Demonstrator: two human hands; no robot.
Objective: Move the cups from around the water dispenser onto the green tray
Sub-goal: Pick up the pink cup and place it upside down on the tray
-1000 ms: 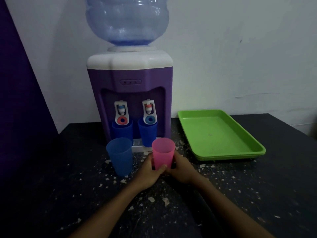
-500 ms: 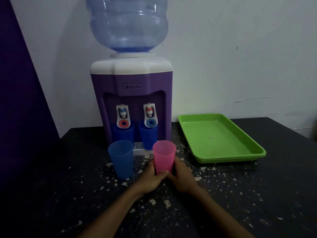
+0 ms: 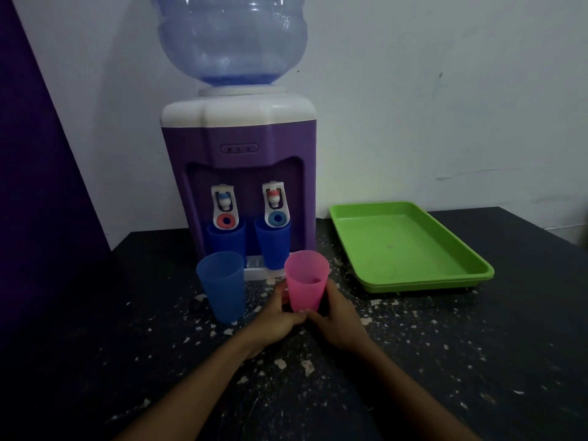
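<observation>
A pink cup [image 3: 306,280] stands upright on the dark table in front of the purple water dispenser [image 3: 238,173]. My left hand [image 3: 276,319] and my right hand [image 3: 336,318] wrap around its lower part from both sides. A light blue cup [image 3: 222,286] stands just to the left of it. Two darker blue cups sit under the taps, one on the left [image 3: 226,238] and one on the right [image 3: 273,245]. The green tray [image 3: 410,246] lies to the right of the dispenser with nothing in it.
The black table [image 3: 445,361] is flecked with pale chips. A white wall runs behind it and a purple panel [image 3: 38,186] stands along the left side. A large blue water bottle [image 3: 232,39] tops the dispenser.
Both hands have stayed around the pink cup, which keeps its place on the table. The view has tilted down slightly, so everything sits lower in the frame.
</observation>
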